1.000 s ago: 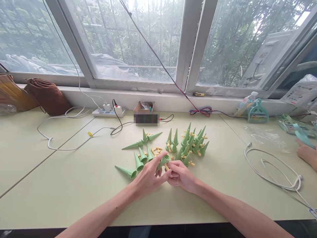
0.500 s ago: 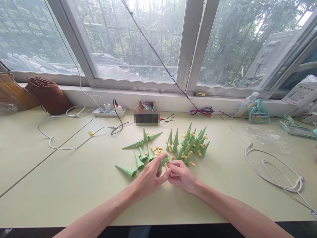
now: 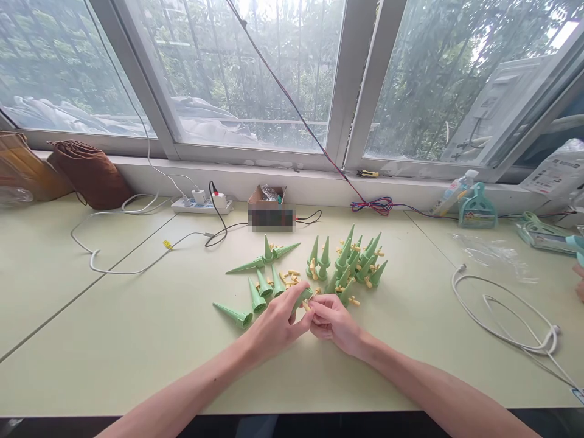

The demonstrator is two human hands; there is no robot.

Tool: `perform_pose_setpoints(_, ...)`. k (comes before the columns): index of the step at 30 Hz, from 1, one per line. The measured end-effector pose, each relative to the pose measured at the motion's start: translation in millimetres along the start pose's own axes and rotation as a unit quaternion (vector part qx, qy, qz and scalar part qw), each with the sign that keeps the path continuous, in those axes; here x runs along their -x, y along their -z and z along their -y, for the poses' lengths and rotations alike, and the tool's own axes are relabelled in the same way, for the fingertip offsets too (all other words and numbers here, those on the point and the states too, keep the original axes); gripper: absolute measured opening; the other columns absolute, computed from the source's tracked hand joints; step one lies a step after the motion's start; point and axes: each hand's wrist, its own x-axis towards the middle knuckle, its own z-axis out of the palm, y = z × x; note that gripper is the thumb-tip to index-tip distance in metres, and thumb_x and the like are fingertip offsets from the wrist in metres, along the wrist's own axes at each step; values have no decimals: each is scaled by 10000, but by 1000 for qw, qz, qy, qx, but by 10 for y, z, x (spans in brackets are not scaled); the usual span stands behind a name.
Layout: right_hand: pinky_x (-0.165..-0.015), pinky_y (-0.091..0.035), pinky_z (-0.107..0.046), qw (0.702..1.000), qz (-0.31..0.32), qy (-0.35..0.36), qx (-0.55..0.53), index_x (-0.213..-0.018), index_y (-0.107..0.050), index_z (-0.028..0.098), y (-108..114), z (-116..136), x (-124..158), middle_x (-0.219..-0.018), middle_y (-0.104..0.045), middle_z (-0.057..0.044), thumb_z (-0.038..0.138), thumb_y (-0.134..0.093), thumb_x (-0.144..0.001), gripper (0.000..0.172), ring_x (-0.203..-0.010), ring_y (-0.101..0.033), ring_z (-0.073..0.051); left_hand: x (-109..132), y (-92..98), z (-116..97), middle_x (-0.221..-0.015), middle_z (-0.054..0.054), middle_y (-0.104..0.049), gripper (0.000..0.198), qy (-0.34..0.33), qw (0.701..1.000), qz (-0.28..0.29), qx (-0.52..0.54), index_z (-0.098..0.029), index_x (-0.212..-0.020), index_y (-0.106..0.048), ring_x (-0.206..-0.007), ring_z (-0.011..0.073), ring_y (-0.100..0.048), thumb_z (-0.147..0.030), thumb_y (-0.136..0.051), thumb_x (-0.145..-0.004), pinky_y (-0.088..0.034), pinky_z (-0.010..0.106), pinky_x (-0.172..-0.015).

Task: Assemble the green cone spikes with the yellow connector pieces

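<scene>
My left hand (image 3: 277, 319) is closed around a green plant watering spike (image 3: 303, 295), its wide open end turned toward my right hand. Thumb and fingers of my right hand (image 3: 336, 322) are pinched at a small yellow valve (image 3: 306, 306) beside that open end; whether the two parts touch cannot be made out. Left of my hands lie and stand several green spikes (image 3: 257, 298) without valves. A small pile of loose yellow valves (image 3: 288, 278) is just behind my left hand. Behind my right hand stands a cluster of green spikes (image 3: 351, 261), many with yellow valves on them.
A power strip (image 3: 201, 205) and a small cardboard box (image 3: 267, 194) stand at the window side. White cables run over the left and a coiled white cable (image 3: 502, 310) lies right. Another person's hand (image 3: 580, 283) shows at the right edge, near clear plastic bags (image 3: 497, 258).
My hands hold nearly the same pose around the spike and the valve. At the right edge, another person's hand and a teal object have come further into view.
</scene>
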Motion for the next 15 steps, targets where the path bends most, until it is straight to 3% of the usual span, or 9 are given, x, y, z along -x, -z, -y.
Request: perform_pose_setpoints(15, -459, -87, -250, 1000, -8, 17, 9, -552, -362, 184, -13, -16, -1, -527, -239, 92, 422, -693, -838, 498, -438, -210, -41, -13, 29, -36, -932, 28, -630, 406, 5, 1000, 13, 19, -228, -1324, -433, -520, 73, -450, -297, -494, -929, -434, 218, -552)
